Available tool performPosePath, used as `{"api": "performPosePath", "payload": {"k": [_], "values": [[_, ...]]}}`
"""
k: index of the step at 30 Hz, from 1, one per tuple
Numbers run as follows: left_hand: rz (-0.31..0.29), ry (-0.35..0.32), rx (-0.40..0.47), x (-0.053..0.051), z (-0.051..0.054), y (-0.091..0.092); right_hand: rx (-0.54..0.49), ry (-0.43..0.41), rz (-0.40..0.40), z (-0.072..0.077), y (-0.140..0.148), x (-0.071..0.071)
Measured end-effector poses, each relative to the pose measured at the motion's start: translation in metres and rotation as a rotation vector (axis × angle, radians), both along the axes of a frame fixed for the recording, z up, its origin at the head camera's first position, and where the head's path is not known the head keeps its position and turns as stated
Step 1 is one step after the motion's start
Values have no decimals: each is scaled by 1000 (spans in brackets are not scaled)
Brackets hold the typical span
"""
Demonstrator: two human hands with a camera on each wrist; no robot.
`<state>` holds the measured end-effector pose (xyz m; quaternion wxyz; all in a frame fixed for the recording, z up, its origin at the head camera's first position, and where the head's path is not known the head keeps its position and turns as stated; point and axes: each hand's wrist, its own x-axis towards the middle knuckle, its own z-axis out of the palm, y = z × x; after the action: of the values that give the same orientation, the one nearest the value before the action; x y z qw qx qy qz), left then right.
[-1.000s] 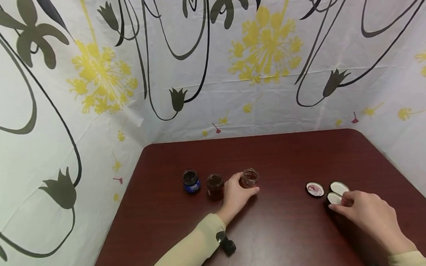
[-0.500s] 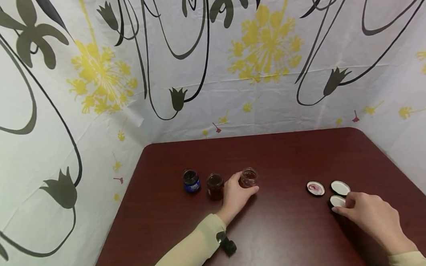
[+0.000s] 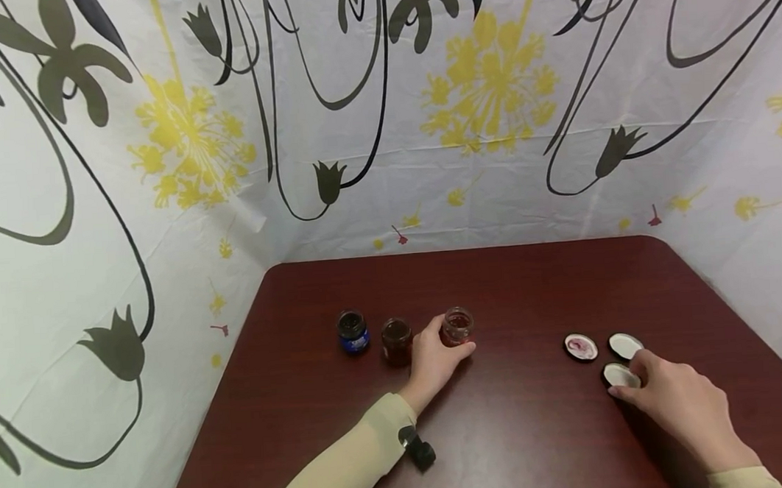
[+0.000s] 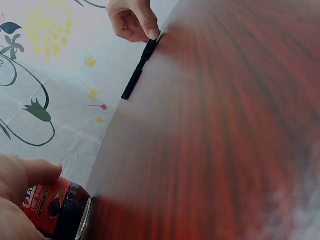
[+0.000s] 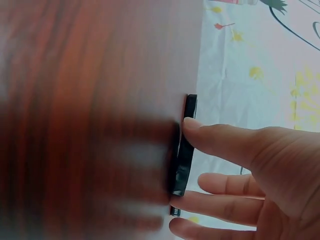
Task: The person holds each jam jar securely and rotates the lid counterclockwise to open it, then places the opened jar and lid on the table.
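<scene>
On the right, my right hand (image 3: 687, 402) pinches a jar lid (image 3: 620, 376) by its rim, thumb on the near side. The lid lies white inside up, low at the table. In the right wrist view the lid (image 5: 184, 167) shows edge-on as a dark disc between thumb and fingers. My left hand (image 3: 433, 361) grips an uncapped glass jar (image 3: 458, 327) standing upright, its thumb along the near side. In the left wrist view that jar (image 4: 55, 207) has a red label and dark contents. Beside the left hand stands a brown open jar (image 3: 395, 341).
A jar with a blue label (image 3: 353, 333) stands farther left, also uncapped. Two more lids lie face up near the right hand: a stained lid (image 3: 581, 347) and a white lid (image 3: 625, 346). The dark red table (image 3: 506, 422) meets a patterned cloth (image 3: 371, 127) behind.
The pinched lid has shifted slightly toward me, apart from the white lid behind it, as my right hand shifted with it. My left hand stays on its jar.
</scene>
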<state>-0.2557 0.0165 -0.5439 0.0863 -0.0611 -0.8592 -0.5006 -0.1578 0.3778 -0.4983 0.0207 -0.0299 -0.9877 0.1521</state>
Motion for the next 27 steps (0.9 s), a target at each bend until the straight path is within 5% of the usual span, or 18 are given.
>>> {"api": "performPosePath", "payload": {"k": [11,27], "values": [[-4,-11,-27,1,-3,2,33,67,29,-3,-6,2],[-49,-78,-122,14,4,-8,38,8,65,-1,-1,-6]]}}
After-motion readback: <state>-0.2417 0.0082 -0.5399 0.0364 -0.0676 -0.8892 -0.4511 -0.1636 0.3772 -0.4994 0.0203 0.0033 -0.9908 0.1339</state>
